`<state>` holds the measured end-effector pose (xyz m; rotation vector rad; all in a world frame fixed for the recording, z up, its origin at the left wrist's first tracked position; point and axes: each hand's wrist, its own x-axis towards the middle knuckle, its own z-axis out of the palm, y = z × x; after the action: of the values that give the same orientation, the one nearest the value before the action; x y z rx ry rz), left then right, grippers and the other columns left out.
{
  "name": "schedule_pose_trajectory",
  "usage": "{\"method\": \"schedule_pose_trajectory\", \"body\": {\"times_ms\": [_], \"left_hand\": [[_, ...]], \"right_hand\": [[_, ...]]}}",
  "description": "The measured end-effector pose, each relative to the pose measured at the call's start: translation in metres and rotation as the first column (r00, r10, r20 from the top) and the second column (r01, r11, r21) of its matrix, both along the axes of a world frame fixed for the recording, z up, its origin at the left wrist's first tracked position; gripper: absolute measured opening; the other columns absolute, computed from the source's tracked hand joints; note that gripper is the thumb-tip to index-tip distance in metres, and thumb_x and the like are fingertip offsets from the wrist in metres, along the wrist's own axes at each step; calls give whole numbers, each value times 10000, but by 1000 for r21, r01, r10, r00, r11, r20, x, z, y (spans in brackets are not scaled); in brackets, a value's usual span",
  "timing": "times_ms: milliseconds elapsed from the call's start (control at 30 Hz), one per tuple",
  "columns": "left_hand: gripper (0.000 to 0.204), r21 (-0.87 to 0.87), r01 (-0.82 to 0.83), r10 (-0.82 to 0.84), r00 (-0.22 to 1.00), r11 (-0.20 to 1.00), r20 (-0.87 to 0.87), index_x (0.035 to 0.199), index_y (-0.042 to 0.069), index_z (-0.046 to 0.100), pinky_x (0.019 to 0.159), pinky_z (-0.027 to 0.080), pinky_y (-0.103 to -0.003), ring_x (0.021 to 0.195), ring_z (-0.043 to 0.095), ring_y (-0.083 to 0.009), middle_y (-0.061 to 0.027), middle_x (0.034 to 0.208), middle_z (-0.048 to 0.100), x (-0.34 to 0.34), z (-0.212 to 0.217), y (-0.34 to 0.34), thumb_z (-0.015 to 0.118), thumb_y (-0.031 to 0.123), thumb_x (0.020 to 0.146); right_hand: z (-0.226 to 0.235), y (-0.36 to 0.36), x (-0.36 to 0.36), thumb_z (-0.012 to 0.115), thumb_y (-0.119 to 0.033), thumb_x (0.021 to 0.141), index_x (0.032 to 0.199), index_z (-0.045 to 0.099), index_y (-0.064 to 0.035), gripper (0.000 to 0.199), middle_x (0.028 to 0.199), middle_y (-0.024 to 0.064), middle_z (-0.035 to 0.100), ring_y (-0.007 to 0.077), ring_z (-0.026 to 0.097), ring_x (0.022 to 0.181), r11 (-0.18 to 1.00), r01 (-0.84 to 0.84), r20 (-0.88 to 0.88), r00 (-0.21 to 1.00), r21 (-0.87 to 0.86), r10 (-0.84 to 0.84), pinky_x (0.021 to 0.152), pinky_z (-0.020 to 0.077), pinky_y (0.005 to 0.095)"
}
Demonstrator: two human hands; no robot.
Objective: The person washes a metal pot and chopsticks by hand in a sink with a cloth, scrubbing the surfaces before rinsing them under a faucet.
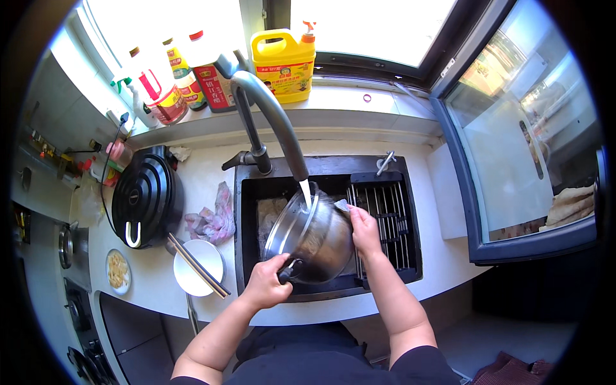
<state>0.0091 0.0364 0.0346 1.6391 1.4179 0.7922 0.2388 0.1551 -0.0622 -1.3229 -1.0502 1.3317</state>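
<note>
A steel pot is tilted over the dark sink, its wide opening toward the upper left. My left hand is closed round the black handle at the pot's near side. Water runs from the grey faucet onto the pot's upper part. At the pot's right side my right hand pinches a small greyish cloth against or close to its wall. Whether the cloth is fabric or a pad is hard to tell.
A metal drying rack spans the sink's right side. On the left counter are a white plate with chopsticks, a crumpled plastic bag, a black lidded appliance and a small food dish. A yellow jug and bottles line the sill.
</note>
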Motion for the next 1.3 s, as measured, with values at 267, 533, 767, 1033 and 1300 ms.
{"method": "schedule_pose_trajectory", "body": {"times_ms": [267, 533, 767, 1033, 1300], "left_hand": [[439, 122, 264, -238, 952, 957, -190, 1005, 3, 520, 735, 488, -362, 825, 587, -335, -171, 882, 589, 2, 4, -11, 580, -7, 570], [398, 178, 450, -377, 864, 875, -334, 998, -27, 541, 737, 476, -376, 823, 601, -302, -153, 876, 613, 7, -1, -18, 566, -12, 601], [286, 199, 560, -402, 759, 804, -512, 939, -7, 584, 718, 469, -328, 788, 615, -237, -110, 845, 634, -1, 0, -12, 568, 29, 656], [171, 378, 565, -242, 736, 733, -632, 888, 95, 617, 788, 428, -339, 847, 601, -151, -12, 840, 635, -20, -4, 4, 569, 121, 725], [147, 444, 485, -140, 778, 753, -612, 851, 137, 629, 773, 403, -362, 843, 595, -136, 11, 841, 628, -31, -29, -13, 589, 123, 710]], "right_hand": [[27, 24, -2, 487, -138, 915, 948, 621, 14, 205, 870, 46, 621, 91, 558, 779, 989, 105, 54, 992, 100, -111, 720, 441, 216], [73, 3, -22, 559, -155, 831, 858, 634, -33, 146, 855, 145, 631, 305, 606, 790, 685, -697, 688, 605, 213, 402, 712, 490, 358], [40, -29, -8, 536, -216, 829, 874, 654, -64, 197, 823, 159, 632, 335, 600, 792, 527, -824, 729, 229, -208, 645, 727, 475, 408], [27, -60, -14, 532, -240, 822, 842, 669, -90, 205, 824, 168, 630, 350, 597, 786, 602, -710, 664, 254, -365, 703, 732, 473, 427], [38, -95, -25, 473, -378, 853, 863, 642, -85, 339, 796, 164, 634, 345, 604, 762, 448, -826, 615, 165, -341, 771, 681, 477, 446]]}}
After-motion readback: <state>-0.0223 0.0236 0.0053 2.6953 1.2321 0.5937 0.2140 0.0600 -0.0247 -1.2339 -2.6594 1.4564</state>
